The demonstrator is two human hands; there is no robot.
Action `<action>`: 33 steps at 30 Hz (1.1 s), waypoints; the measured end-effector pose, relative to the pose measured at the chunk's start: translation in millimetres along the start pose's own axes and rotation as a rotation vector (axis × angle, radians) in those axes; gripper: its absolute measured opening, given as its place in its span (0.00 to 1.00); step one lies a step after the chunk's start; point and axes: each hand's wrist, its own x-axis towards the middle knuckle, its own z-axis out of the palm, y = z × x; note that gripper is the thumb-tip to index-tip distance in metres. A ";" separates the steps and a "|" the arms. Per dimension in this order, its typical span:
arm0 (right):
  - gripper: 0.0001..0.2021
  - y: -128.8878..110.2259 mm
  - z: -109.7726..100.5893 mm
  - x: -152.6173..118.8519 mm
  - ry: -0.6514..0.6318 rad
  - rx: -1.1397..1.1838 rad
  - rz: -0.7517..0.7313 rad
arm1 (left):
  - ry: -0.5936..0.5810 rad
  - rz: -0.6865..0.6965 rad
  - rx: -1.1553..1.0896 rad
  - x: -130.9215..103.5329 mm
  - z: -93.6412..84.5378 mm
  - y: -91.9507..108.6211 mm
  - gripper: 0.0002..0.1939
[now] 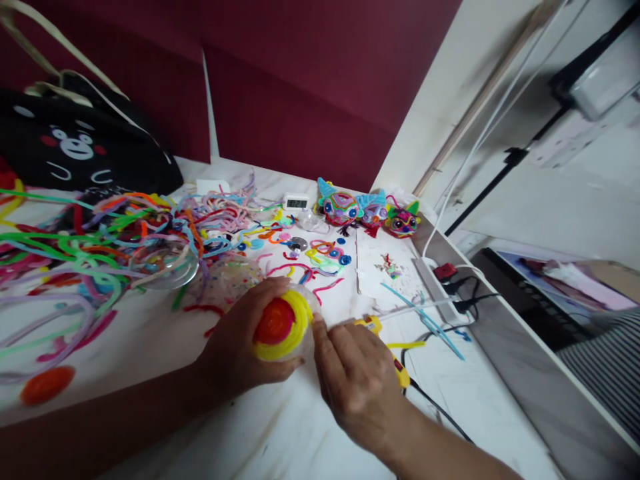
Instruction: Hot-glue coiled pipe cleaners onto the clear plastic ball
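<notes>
My left hand [240, 333] is wrapped round a clear, rounded plastic piece [303, 343]. On its face lie coils of fuzzy pipe cleaner: a yellow ring [300, 320] round a red-orange disc [276, 321]. At the right edge of this piece, my right hand [353, 373] has its fingers curled, with the fingertips close against the rim. Whatever those fingers pinch, if anything, is hidden. A yellow glue gun [401, 372] shows in part behind my right hand, on the table.
Tangled pipe cleaners [100, 260] cover the left, with a clear dish [167, 263] among them. Decorated animal-face balls [340, 203] and a small digital clock [296, 202] stand at the back. A power strip [443, 290] with cords lies right. A black bag [85, 147] sits back left.
</notes>
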 end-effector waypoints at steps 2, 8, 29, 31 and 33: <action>0.15 -1.8 0.1 0.2 -0.011 -0.005 0.013 | -0.001 0.009 0.033 1.1 -1.0 1.9 0.47; 0.13 -8.0 -1.1 3.0 -0.015 -0.042 0.030 | 0.009 0.057 0.092 5.8 -2.5 7.4 0.44; 0.15 -37.4 19.1 28.2 -0.452 -0.068 0.341 | -0.047 -0.161 0.167 2.8 1.8 -5.4 0.38; 0.18 -38.4 17.5 32.4 -0.572 -0.016 0.388 | -0.052 -0.182 0.163 3.1 0.8 -6.3 0.37; 0.21 -39.1 15.5 35.7 -0.642 0.034 0.427 | -0.065 -0.214 0.165 3.1 0.1 -6.7 0.37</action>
